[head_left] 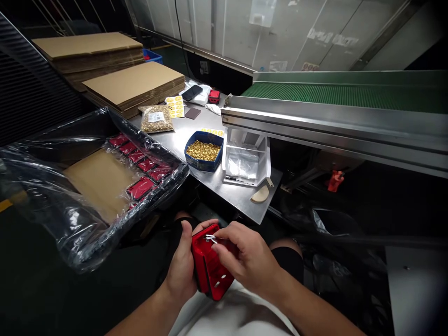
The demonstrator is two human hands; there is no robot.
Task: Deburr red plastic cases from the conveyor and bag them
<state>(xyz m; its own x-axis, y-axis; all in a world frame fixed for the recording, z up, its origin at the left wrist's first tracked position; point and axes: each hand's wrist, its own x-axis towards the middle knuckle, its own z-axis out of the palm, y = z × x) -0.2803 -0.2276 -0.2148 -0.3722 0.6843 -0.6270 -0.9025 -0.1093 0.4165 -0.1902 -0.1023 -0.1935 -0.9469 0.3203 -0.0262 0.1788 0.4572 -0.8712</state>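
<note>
My left hand [182,266] is wrapped round a red plastic housing [202,268] with a black band along its side, held tilted above my lap. The housing's open face shows a few holes near its lower end. At its upper end, my right hand [245,254] pinches with thumb and forefinger at small silvery pins [210,238]. Whether the pins are loose or sit in the housing I cannot tell. The other right-hand fingers are curled and cover part of the red face.
A black-lined box [101,182] with bagged red pieces [140,187] stands left. On the metal table [241,198] are a blue tray of brass-coloured parts [204,150], a white bin [247,163] and a bag of parts [156,120]. A green conveyor [315,95] rises behind, right; cardboard stacks [135,84] stand left.
</note>
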